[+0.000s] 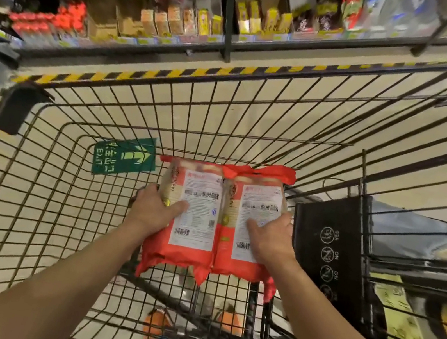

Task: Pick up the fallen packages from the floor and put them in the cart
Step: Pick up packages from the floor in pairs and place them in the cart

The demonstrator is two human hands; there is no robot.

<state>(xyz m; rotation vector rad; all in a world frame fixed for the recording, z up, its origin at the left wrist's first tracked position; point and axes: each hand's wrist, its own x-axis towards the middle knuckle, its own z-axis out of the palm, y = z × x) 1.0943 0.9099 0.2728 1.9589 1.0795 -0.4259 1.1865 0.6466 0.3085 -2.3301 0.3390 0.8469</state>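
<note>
Two red packages (219, 222) side by side — left hand (150, 210), right hand (273, 237) gripping outer edges.

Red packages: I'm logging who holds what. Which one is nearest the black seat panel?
The right package, gripped by the right hand, lies next to the black panel; the left package, in the left hand, sits farther off.

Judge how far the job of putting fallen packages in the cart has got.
Done: both red packages are off the floor. In hand: the left hand and right hand hold them side by side over the cart basket. Left: lowering them and letting go. No other package shows on the floor.
</note>
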